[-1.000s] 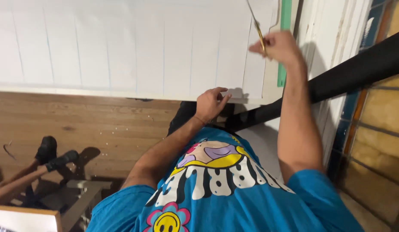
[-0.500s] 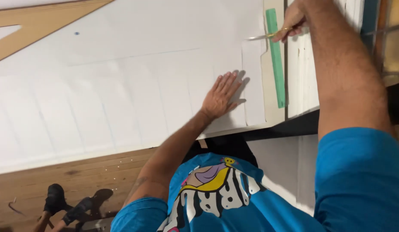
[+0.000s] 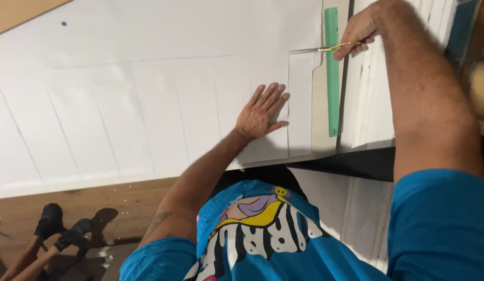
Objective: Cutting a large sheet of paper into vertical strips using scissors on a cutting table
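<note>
The white sheet (image 3: 148,93) is lit brightly and evenly from above, without glare. Soft shadows are cast below the sheet's near edge, where the wooden floor (image 3: 70,208) is dimmer. Slight blur is seen throughout.

Single view, head-worn camera. Position: above the wearer's chest, close to the work. Direction: steeply downward and forward over the blue shirt (image 3: 262,234) onto the counter (image 3: 367,161). Range: near; both forearms fill the frame, white sheet (image 3: 148,93) spans the upper part. Lower left: wooden floor (image 3: 70,203). No second view; nothing shared.
</note>
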